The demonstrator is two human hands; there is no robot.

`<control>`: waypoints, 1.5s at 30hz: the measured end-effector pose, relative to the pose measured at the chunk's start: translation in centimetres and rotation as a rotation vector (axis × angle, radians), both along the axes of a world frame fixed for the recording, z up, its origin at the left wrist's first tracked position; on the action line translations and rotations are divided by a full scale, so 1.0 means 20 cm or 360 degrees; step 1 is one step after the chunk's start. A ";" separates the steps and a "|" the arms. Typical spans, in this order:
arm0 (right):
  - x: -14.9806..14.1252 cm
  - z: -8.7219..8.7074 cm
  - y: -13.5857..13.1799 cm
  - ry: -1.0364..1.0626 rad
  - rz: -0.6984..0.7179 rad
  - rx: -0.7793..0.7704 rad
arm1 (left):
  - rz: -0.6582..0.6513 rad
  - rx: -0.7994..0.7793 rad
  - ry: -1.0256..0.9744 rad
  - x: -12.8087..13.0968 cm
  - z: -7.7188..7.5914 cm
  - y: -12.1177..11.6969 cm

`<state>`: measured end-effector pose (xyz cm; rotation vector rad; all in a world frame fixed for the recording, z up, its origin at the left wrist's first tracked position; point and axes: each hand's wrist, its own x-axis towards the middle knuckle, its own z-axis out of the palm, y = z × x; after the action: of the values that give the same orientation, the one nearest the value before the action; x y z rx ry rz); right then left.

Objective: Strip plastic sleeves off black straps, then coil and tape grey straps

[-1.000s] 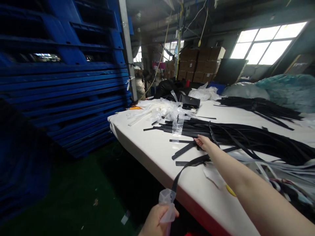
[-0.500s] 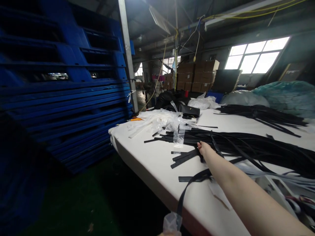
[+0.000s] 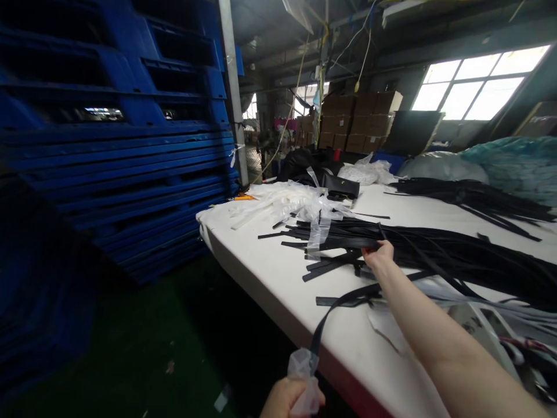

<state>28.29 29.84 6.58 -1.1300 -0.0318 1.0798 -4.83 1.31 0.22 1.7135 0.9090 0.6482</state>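
White table (image 3: 243,247) bears black straps (image 3: 461,252), lying lengthwise just beyond the right hand (image 3: 380,254), which pinches one strap (image 3: 350,242); farther off, the left hand (image 3: 285,397) closes around plastic sleeve (image 3: 299,364).

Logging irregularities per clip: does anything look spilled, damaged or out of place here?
Mild untidiness: small scraps lie on the green floor beside the table, looking dropped, and some black strips splay askew from their bundle near the right hand. No clear damage.

1. Left hand (image 3: 290,397), bottom middle: fingers hold a clear bag (image 3: 303,371) around a black strap (image 3: 319,335).
2. Right hand (image 3: 379,253), right of center: touches black strips (image 3: 418,244) on the white desk (image 3: 261,273).
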 end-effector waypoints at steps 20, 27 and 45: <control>-0.43 0.08 -0.55 0.0173 0.0921 0.0209 | 0.0204 0.0032 0.0008 0.05 0.20 -0.11; -0.50 0.18 -0.66 -0.0026 0.1207 0.0474 | 0.0183 -0.0022 0.0095 0.06 0.19 -0.10; -0.30 0.16 -1.00 -0.0712 0.0797 0.0753 | -0.0263 -0.0086 0.0023 -0.04 0.13 -0.05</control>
<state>22.39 9.84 9.71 -0.9237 -0.9175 1.1487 -5.72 0.23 2.73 1.7259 0.7781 0.4980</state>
